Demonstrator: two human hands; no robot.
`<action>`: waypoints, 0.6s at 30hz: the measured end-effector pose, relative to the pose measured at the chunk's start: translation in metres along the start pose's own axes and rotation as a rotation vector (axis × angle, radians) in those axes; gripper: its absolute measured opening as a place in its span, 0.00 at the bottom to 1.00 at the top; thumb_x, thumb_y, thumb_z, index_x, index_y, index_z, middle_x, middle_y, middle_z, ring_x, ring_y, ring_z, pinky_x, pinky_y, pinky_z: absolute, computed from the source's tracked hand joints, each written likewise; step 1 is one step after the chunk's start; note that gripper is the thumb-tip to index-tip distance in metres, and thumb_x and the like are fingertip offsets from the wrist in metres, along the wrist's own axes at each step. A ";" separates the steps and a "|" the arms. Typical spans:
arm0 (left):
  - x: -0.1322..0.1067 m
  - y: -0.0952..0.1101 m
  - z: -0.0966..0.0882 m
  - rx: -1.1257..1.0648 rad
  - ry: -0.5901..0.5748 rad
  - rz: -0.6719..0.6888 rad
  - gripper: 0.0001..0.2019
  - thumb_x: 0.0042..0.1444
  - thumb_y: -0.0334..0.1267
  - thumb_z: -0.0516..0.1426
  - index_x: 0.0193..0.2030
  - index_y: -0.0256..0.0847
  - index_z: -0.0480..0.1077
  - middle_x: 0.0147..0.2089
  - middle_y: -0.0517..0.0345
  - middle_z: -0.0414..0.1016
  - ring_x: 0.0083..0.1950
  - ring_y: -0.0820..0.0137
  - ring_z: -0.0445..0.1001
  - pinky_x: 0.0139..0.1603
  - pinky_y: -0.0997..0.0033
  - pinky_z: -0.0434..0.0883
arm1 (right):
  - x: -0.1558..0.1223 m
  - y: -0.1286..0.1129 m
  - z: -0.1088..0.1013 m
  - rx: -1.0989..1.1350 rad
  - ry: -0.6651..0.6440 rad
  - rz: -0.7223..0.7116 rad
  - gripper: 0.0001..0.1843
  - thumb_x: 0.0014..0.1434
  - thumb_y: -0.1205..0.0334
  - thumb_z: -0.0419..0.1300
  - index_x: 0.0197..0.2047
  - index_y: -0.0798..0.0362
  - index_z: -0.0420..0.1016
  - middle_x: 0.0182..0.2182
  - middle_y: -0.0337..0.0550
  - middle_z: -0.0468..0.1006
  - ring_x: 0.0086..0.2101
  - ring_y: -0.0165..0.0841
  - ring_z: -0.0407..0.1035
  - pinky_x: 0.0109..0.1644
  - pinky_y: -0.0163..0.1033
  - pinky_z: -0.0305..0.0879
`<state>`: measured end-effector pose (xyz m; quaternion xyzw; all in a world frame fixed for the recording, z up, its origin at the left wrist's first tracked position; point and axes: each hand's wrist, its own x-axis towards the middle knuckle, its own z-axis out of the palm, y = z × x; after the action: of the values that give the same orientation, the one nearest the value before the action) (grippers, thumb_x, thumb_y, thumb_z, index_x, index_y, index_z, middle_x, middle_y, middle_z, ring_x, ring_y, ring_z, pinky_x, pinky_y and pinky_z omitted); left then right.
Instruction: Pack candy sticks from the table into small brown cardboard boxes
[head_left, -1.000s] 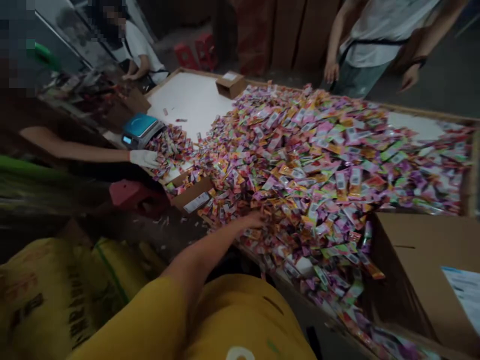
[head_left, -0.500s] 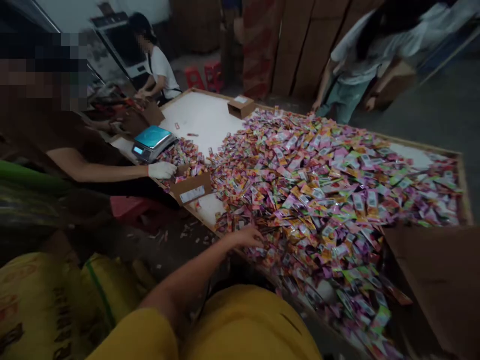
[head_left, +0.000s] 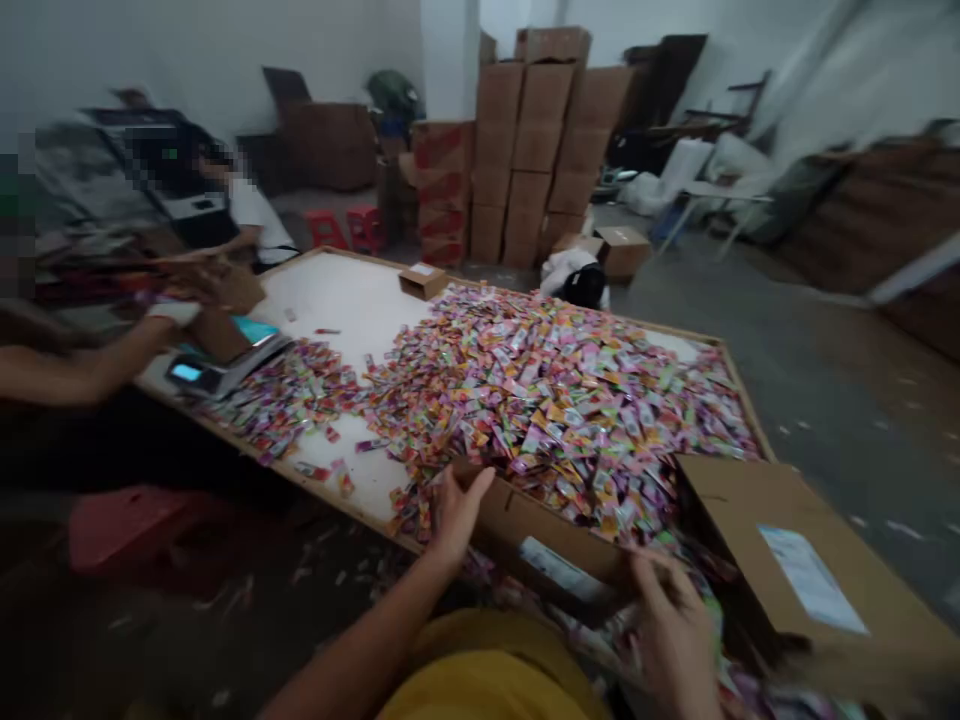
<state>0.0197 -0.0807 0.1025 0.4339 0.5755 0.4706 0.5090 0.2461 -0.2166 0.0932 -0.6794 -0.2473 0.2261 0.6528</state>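
Note:
Between my hands is a small brown cardboard box (head_left: 517,520) with a white label on its near side, at the front edge of the table. My left hand (head_left: 455,515) grips its left end, thumb over the top edge. At the right end, my right hand (head_left: 671,610) holds the box with bent fingers, a little blurred. How full the box is, I cannot tell. Just beyond it spreads a big heap of small colourful packets (head_left: 555,400). A larger cardboard box (head_left: 817,530) with a white label stands to the right of my right hand.
At left, a co-worker's gloved hand (head_left: 174,312) is by a carton over the digital scale (head_left: 225,365). A small open box (head_left: 423,281) sits at the table's far edge. A person (head_left: 574,278) bends down behind the table. A red stool (head_left: 139,525) stands at lower left.
My view has turned right and up. My right hand and the small box have come into view, with both hands on the box. The co-worker's carton has moved onto the scale; the far person has bent down.

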 end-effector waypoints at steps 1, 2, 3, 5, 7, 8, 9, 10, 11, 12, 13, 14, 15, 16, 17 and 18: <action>0.004 -0.005 -0.007 0.055 -0.026 0.003 0.30 0.51 0.54 0.61 0.57 0.42 0.62 0.60 0.45 0.70 0.62 0.57 0.68 0.64 0.63 0.64 | -0.003 0.004 0.009 0.039 0.019 0.050 0.24 0.39 0.42 0.70 0.32 0.52 0.79 0.30 0.41 0.79 0.35 0.37 0.71 0.37 0.37 0.67; 0.007 -0.010 -0.014 0.100 -0.076 0.009 0.30 0.52 0.52 0.60 0.58 0.42 0.62 0.62 0.45 0.69 0.64 0.56 0.67 0.64 0.62 0.63 | -0.005 0.008 0.017 0.081 0.031 0.108 0.22 0.38 0.44 0.71 0.32 0.52 0.80 0.31 0.41 0.80 0.36 0.38 0.72 0.39 0.38 0.68; 0.008 -0.016 -0.020 0.143 -0.151 0.026 0.31 0.52 0.51 0.60 0.60 0.43 0.61 0.63 0.46 0.68 0.66 0.56 0.65 0.66 0.62 0.62 | -0.005 0.012 0.023 0.124 0.038 0.165 0.21 0.37 0.46 0.72 0.32 0.52 0.81 0.32 0.42 0.81 0.38 0.39 0.73 0.41 0.38 0.68; 0.007 -0.029 -0.029 0.220 -0.373 0.104 0.36 0.49 0.46 0.62 0.66 0.44 0.58 0.68 0.48 0.62 0.70 0.56 0.58 0.69 0.62 0.57 | -0.002 0.025 0.030 0.193 0.028 0.258 0.22 0.36 0.48 0.72 0.33 0.53 0.82 0.37 0.45 0.83 0.43 0.41 0.73 0.47 0.40 0.68; 0.003 -0.044 -0.035 0.288 -0.624 0.180 0.43 0.47 0.44 0.64 0.70 0.44 0.54 0.73 0.50 0.54 0.74 0.56 0.50 0.72 0.61 0.51 | 0.003 0.044 0.032 0.196 -0.029 0.323 0.23 0.34 0.49 0.72 0.34 0.54 0.82 0.38 0.48 0.83 0.44 0.42 0.74 0.50 0.42 0.68; 0.003 -0.053 -0.037 0.316 -0.724 0.209 0.44 0.47 0.44 0.64 0.71 0.44 0.52 0.74 0.50 0.52 0.74 0.56 0.48 0.73 0.60 0.50 | 0.005 0.057 0.033 0.134 -0.067 0.337 0.23 0.33 0.50 0.71 0.34 0.55 0.82 0.37 0.48 0.82 0.43 0.42 0.74 0.49 0.43 0.68; 0.004 -0.063 -0.037 0.345 -0.773 0.237 0.44 0.48 0.44 0.64 0.70 0.43 0.52 0.73 0.48 0.52 0.74 0.56 0.48 0.73 0.58 0.49 | 0.007 0.070 0.034 0.033 -0.110 0.343 0.24 0.32 0.51 0.71 0.33 0.55 0.81 0.36 0.48 0.82 0.41 0.42 0.75 0.47 0.43 0.69; 0.006 -0.073 -0.036 0.374 -0.763 0.269 0.41 0.49 0.44 0.64 0.69 0.42 0.54 0.72 0.46 0.55 0.73 0.55 0.51 0.72 0.55 0.50 | 0.009 0.083 0.035 -0.085 -0.149 0.349 0.24 0.31 0.52 0.71 0.33 0.55 0.79 0.34 0.47 0.81 0.38 0.42 0.75 0.45 0.44 0.70; 0.010 -0.084 -0.034 0.398 -0.710 0.315 0.37 0.50 0.44 0.63 0.66 0.40 0.58 0.69 0.45 0.59 0.71 0.54 0.55 0.71 0.52 0.52 | 0.010 0.094 0.037 -0.195 -0.181 0.356 0.25 0.30 0.54 0.72 0.34 0.55 0.78 0.32 0.45 0.80 0.36 0.41 0.74 0.43 0.45 0.70; 0.015 -0.094 -0.032 0.411 -0.644 0.375 0.32 0.50 0.42 0.62 0.62 0.40 0.61 0.65 0.44 0.64 0.69 0.54 0.59 0.70 0.51 0.54 | 0.010 0.102 0.039 -0.280 -0.199 0.373 0.26 0.29 0.56 0.72 0.35 0.55 0.77 0.30 0.44 0.79 0.34 0.42 0.74 0.41 0.46 0.70; 0.020 -0.103 -0.030 0.415 -0.581 0.435 0.29 0.50 0.40 0.61 0.59 0.40 0.63 0.62 0.45 0.67 0.66 0.55 0.62 0.69 0.50 0.56 | 0.010 0.106 0.042 -0.340 -0.200 0.363 0.28 0.28 0.58 0.72 0.37 0.54 0.76 0.31 0.44 0.79 0.35 0.42 0.73 0.42 0.47 0.71; 0.026 -0.112 -0.028 0.410 -0.530 0.478 0.25 0.50 0.38 0.60 0.57 0.40 0.64 0.59 0.46 0.69 0.64 0.56 0.64 0.67 0.50 0.57 | 0.009 0.107 0.044 -0.379 -0.181 0.305 0.31 0.29 0.59 0.73 0.41 0.54 0.76 0.34 0.46 0.79 0.38 0.44 0.73 0.44 0.50 0.70; 0.031 -0.118 -0.026 0.398 -0.508 0.498 0.23 0.51 0.37 0.59 0.55 0.40 0.65 0.58 0.47 0.70 0.62 0.57 0.66 0.66 0.50 0.59 | 0.007 0.103 0.045 -0.413 -0.164 0.187 0.35 0.32 0.59 0.73 0.47 0.54 0.74 0.40 0.50 0.78 0.43 0.47 0.72 0.49 0.52 0.69; 0.035 -0.123 -0.026 0.382 -0.505 0.500 0.21 0.53 0.38 0.58 0.54 0.41 0.66 0.56 0.47 0.71 0.61 0.57 0.67 0.65 0.50 0.61 | 0.003 0.095 0.045 -0.460 -0.172 0.018 0.38 0.36 0.58 0.72 0.54 0.53 0.72 0.48 0.53 0.75 0.50 0.49 0.69 0.56 0.54 0.65; 0.038 -0.127 -0.027 0.364 -0.504 0.491 0.19 0.54 0.39 0.58 0.53 0.41 0.67 0.55 0.47 0.72 0.60 0.58 0.69 0.64 0.51 0.62 | -0.001 0.086 0.044 -0.514 -0.225 -0.175 0.41 0.42 0.55 0.71 0.60 0.52 0.67 0.56 0.55 0.70 0.57 0.49 0.63 0.61 0.55 0.60; 0.041 -0.129 -0.030 0.348 -0.497 0.476 0.17 0.56 0.41 0.57 0.52 0.41 0.68 0.54 0.47 0.73 0.59 0.58 0.70 0.63 0.52 0.63 | -0.005 0.075 0.041 -0.570 -0.324 -0.357 0.44 0.47 0.50 0.70 0.65 0.51 0.63 0.61 0.55 0.65 0.61 0.49 0.57 0.65 0.56 0.54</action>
<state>-0.0170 -0.0671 -0.0305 0.7362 0.3891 0.3510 0.4282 0.2194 -0.1897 0.0167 -0.7355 -0.5151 0.1355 0.4188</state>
